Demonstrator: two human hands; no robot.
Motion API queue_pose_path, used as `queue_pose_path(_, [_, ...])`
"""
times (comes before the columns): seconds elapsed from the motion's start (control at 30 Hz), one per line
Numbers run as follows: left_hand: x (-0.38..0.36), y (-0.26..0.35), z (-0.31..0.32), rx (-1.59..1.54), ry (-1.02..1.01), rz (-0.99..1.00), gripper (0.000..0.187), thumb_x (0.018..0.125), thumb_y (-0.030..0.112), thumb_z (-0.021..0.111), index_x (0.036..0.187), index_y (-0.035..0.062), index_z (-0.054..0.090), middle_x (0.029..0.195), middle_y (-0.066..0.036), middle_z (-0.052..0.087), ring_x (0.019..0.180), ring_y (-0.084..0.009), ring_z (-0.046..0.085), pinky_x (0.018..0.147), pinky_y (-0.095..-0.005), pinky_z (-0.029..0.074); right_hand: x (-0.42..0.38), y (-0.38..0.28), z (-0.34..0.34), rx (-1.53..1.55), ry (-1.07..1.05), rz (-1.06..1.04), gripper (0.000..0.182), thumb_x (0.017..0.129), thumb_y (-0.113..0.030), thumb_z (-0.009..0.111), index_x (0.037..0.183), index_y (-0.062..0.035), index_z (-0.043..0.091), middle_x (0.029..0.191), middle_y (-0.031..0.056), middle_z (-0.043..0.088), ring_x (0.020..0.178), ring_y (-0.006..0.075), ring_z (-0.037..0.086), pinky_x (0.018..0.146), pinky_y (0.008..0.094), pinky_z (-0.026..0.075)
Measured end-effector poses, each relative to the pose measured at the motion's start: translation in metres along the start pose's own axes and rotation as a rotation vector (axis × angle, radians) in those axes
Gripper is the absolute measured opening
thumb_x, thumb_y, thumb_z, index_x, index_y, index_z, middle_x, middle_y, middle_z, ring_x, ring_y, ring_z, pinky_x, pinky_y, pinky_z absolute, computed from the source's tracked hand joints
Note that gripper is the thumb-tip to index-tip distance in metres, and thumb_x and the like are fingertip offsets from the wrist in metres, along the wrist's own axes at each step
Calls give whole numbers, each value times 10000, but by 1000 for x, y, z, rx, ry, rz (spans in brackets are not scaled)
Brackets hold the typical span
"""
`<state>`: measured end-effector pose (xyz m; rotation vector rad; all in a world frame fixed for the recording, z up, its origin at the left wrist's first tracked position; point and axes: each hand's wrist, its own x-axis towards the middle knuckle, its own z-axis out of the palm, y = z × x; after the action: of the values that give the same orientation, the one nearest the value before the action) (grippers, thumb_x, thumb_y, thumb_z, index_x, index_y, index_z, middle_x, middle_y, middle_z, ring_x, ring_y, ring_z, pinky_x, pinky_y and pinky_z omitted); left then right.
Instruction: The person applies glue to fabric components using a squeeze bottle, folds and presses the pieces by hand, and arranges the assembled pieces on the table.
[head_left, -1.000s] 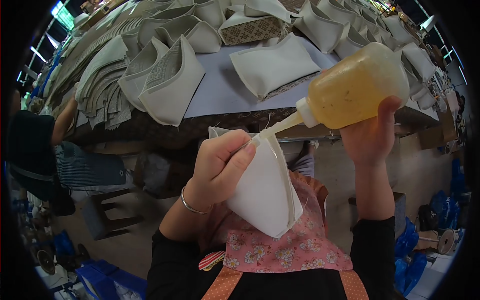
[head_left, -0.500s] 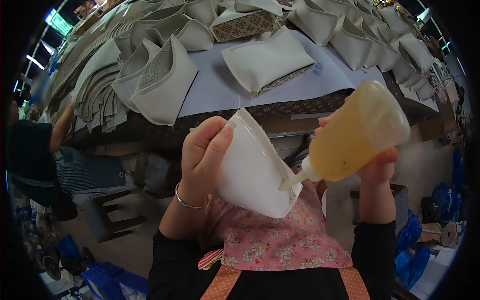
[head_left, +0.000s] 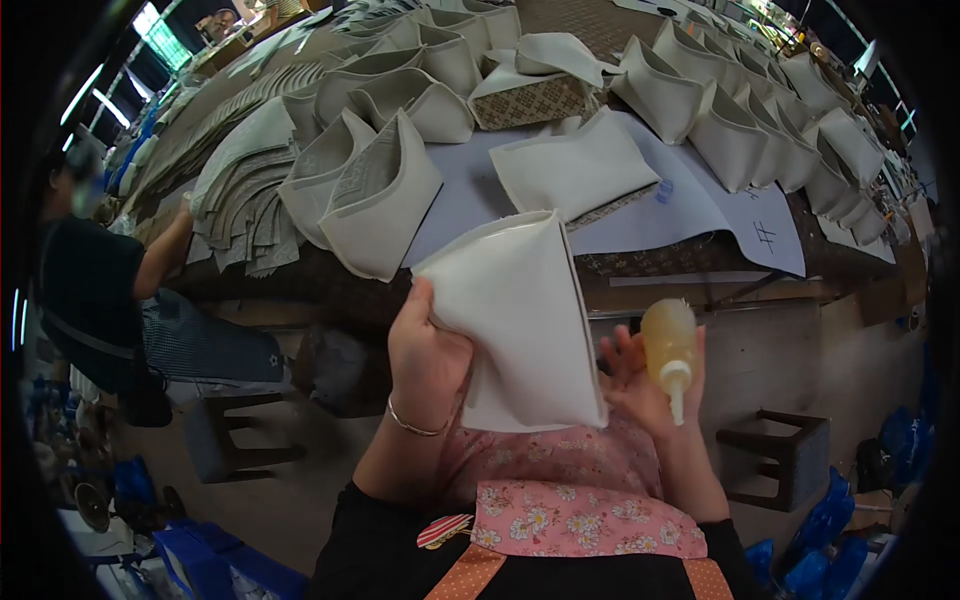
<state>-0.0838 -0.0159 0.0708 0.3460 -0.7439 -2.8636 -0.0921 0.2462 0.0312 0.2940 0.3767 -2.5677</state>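
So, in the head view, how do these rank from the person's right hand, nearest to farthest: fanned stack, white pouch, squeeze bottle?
1. Squeeze bottle: in the right hand itself.
2. White pouch: just to its left, held by the left hand.
3. Fanned stack: well off toward the left.

Lighting is dim; strip lamps and a greenish window glow past the left edge of the tabletop. Soft shadow greys the white sheet. Lens distortion bows the tabletop's near edge; black rings the view.
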Motion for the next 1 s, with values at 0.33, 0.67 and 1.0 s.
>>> queue_pose_path(0.33, [-36, -26, -18, 216, -608, -249, 467, 891, 210, 472, 1275, -12, 325, 1235, -138, 457, 1146, -255, 454, 933, -368, 396, 6, 5, -3, 106, 80, 165, 709, 735, -686, 448, 985, -35, 573, 1123, 129, 525, 1119, 299, 432, 921, 495, 337])
queue_pose_path(0.67, [-39, -16, -19, 81, -512, -451, 520, 845, 119, 529, 1292, -17, 302, 1242, -164, 441, 1152, -273, 452, 937, -392, 390, -11, -46, 2, -20, -192, -166, 682, 780, -596, 499, 1258, -125, 376, 1275, 131, 419, 1175, 300, 403, 946, 484, 353])
queue_pose_path(1.0, [-43, -2, -30, 118, -478, -367, 525, 849, 126, 496, 1303, -20, 275, 1277, -180, 402, 1184, -299, 416, 964, -417, 357, -26, -53, 20, -752, -221, -713, 875, 717, -505, 648, 1359, -90, 222, 1358, 196, 290, 1272, 367, 265, 1004, 478, 317])
